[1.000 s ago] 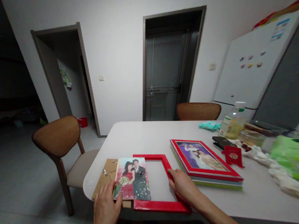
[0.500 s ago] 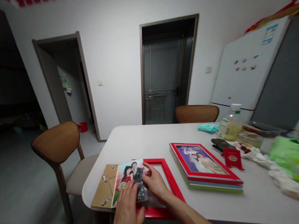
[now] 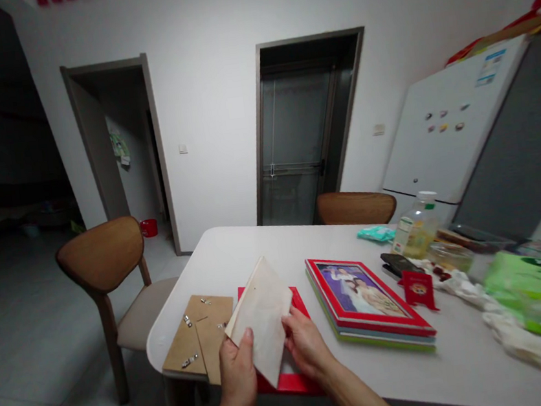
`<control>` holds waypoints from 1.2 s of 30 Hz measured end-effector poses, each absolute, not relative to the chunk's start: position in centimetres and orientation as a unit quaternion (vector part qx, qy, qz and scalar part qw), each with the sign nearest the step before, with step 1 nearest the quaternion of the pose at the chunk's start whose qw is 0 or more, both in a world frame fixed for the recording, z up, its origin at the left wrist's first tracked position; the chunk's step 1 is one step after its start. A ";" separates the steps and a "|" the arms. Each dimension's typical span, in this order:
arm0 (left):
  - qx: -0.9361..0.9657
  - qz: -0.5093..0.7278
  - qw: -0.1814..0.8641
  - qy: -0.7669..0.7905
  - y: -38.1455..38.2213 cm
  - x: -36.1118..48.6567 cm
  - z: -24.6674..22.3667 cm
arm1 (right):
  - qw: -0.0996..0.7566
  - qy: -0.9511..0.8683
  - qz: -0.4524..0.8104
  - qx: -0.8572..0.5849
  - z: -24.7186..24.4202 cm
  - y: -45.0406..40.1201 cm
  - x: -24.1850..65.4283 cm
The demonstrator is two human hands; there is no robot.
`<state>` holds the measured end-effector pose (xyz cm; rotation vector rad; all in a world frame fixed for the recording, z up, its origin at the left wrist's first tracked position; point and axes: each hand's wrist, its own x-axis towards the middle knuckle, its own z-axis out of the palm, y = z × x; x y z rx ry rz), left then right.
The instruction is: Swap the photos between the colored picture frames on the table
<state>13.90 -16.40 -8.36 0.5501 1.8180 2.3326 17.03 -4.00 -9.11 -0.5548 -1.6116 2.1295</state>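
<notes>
Raised over the red frame (image 3: 298,382), the photo print (image 3: 264,321) shows its pale, plain back and stands tilted. My left hand (image 3: 238,369) grips its lower left side, thumb on top. At its right edge, my right hand (image 3: 306,342) pinches it between thumb and fingers. The red frame lies at the table's front edge, mostly hidden by the print. To its left rests a brown backing board (image 3: 188,336) with metal clips. Right of my hands is a stack of framed pictures (image 3: 369,296), topped by a red-framed couple photo.
The white table (image 3: 265,242) also bears a dark phone (image 3: 397,263), a small red box (image 3: 418,289), a bottle (image 3: 417,228), a teal packet (image 3: 375,234), crumpled tissue and a green package (image 3: 539,289). Wooden chairs stand left (image 3: 105,257) and behind (image 3: 356,206).
The photo print has been lifted off the backing board and turned, so its picture side no longer shows. Both hands now hold it, and more of the board is uncovered.
</notes>
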 end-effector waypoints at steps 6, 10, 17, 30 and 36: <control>0.259 0.635 0.071 0.724 -17.2 13.1 -10.2 | 0.205 -0.694 0.638 -0.262 -9.1 0.8 18.1; 0.326 0.498 0.035 0.803 -17.8 13.5 -10.6 | 0.216 -0.756 0.544 -0.291 -9.9 1.9 17.4; 0.406 0.397 -0.020 0.823 -17.6 14.0 -11.9 | 0.225 -0.801 0.482 -0.275 -10.5 1.6 16.2; 0.457 0.300 -0.024 0.837 -18.1 14.3 -10.8 | 0.152 -0.928 0.195 -0.278 -9.1 0.7 16.4; 0.451 0.264 -0.007 0.853 -17.4 14.7 -10.3 | 0.137 -0.943 0.087 -0.291 -9.6 0.3 17.1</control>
